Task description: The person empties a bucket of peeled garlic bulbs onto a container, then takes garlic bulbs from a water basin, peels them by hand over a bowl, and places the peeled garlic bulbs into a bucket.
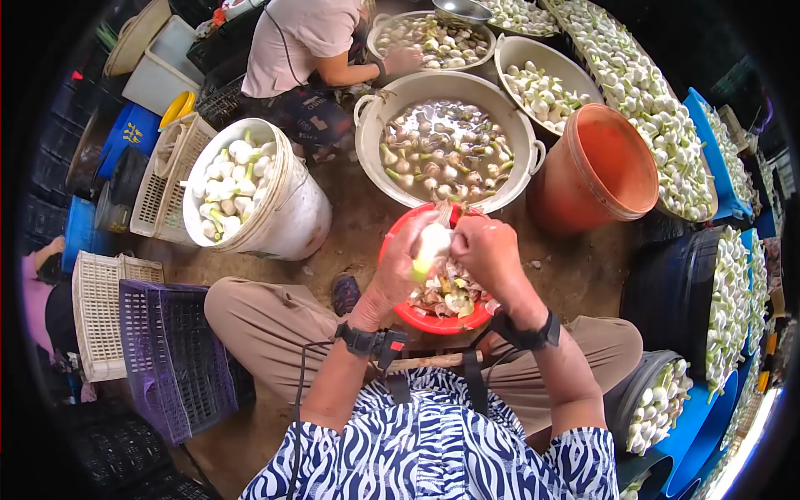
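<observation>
A white garlic bulb (434, 242) with a short green stem is gripped in my left hand (395, 271). My right hand (490, 252) is closed and presses against the bulb's right side; what its fingers pinch, if anything, is hidden. Both hands are over a red basin (408, 315) that holds peeled skins and trimmings (451, 293). Just beyond it stands a wide tub (363, 150) of murky water with several unpeeled-looking bulbs (442, 154) in it. On the left, a white bucket (287, 212) is filled with clean white bulbs (236, 183).
An orange-red bucket (596, 167) stands right of the tub. A co-worker (304, 42) reaches into another tub (379, 42) of garlic at the back. Piles of white garlic (658, 117) line the right side. Plastic crates (171, 358) stand on the left.
</observation>
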`<state>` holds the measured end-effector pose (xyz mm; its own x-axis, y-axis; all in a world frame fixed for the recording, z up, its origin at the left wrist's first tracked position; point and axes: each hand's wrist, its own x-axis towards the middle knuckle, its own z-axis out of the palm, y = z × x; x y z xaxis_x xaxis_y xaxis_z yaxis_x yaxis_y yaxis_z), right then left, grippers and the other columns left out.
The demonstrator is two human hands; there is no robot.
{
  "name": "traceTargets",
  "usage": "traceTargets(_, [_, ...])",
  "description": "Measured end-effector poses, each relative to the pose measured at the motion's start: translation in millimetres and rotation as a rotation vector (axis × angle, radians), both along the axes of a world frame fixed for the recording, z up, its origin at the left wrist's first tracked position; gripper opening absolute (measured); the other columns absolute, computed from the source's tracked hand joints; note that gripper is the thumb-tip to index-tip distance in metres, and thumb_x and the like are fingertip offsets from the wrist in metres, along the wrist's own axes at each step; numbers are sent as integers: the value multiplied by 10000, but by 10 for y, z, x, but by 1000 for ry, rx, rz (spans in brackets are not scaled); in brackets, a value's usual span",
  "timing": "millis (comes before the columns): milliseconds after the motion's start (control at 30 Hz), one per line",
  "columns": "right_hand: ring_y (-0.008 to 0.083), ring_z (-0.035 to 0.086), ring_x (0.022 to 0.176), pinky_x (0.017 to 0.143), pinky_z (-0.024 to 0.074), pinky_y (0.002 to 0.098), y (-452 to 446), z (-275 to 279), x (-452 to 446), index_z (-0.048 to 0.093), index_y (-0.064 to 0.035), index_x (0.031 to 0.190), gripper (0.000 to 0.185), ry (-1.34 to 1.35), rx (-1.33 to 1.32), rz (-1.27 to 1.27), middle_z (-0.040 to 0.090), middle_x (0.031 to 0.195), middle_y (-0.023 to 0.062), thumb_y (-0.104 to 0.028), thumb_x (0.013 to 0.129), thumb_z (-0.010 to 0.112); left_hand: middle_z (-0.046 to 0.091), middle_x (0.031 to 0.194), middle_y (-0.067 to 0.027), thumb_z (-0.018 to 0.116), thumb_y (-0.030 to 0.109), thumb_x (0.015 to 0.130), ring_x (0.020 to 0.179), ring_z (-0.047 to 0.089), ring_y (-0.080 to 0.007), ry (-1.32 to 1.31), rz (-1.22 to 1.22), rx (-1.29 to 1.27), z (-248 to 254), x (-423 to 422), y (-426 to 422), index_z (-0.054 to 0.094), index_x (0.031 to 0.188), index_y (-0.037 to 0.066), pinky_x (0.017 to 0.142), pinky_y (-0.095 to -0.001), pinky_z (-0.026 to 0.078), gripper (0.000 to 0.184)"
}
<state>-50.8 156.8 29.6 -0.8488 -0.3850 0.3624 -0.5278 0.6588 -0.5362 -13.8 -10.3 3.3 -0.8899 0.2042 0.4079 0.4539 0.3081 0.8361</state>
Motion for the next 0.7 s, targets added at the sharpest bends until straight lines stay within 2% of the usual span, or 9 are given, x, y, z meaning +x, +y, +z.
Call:
traceTargets(67, [350, 597, 624, 565, 466, 434, 60, -152, -44, 593, -20, 675, 162, -173, 76, -49, 582, 622, 175, -159, 758, 582, 541, 1145, -98, 561, 241, 859, 1028, 532, -166, -321, -54, 616, 30, 58, -13, 435, 1281, 20, 889, -286, 433, 493])
traceTargets(167, [354, 615, 684, 637, 488, 438, 166, -525, -49, 636, -5, 870, 168, -372, 255, 85, 621, 748, 202, -128, 783, 561, 543, 1093, -75, 427, 391, 889, 971, 525, -132, -370, -29, 617, -66, -43, -109, 449, 1250, 11, 849, -263, 430, 524])
traceTargets(267, [352, 602, 940, 797, 485, 411, 221, -209, 2, 410, -11, 1293, 579, -155, -161, 89, 538, 1144, 234, -30, 749, 609, 550, 1081, -74, 380, 410, 902, 999, 524, -143, -414, 0, 649, -158, -65, -93, 460, 1219, 16, 885, -291, 418, 512])
traceTargets(300, [341, 571, 1032, 839, 477, 392, 178, 126, 71, 381, -6, 1326, 655, -541, -408, 67, 523, 1173, 237, -68, 737, 661, 550, 1085, -72, 369, 412, 903, 1040, 516, -152, -427, 16, 641, -161, -72, -65, 461, 1211, 20, 929, -307, 402, 506])
traceTargets(367, [307, 593, 996, 825, 483, 370, 85, 180, 107, 363, 8, 1334, 693, -444, -401, 173, 510, 1201, 234, -90, 730, 690, 559, 1072, -73, 357, 398, 908, 1010, 530, -151, -415, 35, 577, -153, -86, 19, 479, 1195, 18, 911, -303, 415, 492])
traceTargets(433, [300, 610, 944, 821, 481, 364, 24, -6, 19, 391, 30, 1294, 648, -350, -388, 202, 556, 1144, 225, -73, 728, 689, 576, 1045, -73, 332, 369, 918, 949, 558, -150, -374, 94, 446, -146, -95, 88, 517, 1165, 14, 873, -294, 442, 470])
traceTargets(500, [235, 644, 802, 695, 512, 335, -35, 81, -83, 466, 42, 1190, 506, -722, -298, 356, 624, 981, 169, -62, 742, 676, 583, 1026, -74, 320, 353, 926, 903, 570, -145, -277, 123, 420, -208, -133, 110, 532, 1151, 15, 827, -284, 457, 458])
traceTargets(567, [69, 533, 501, 423, 440, 208, -9, 104, -103, 510, 5, 1121, 353, -965, -384, 361, 575, 682, 8, -50, 793, 629, 581, 1018, -89, 370, 328, 925, 931, 546, -142, -329, 135, 417, -186, -106, 77, 538, 1140, -12, 847, -290, 431, 436])
traceTargets(700, [68, 519, 471, 423, 428, 211, 42, -53, -130, 587, 4, 924, 109, -1151, -457, 341, 542, 610, -6, -45, 827, 581, 611, 916, -58, 321, 356, 940, 835, 566, -132, -276, 192, 495, -228, -144, 135, 563, 1096, 3, 761, -287, 461, 455])
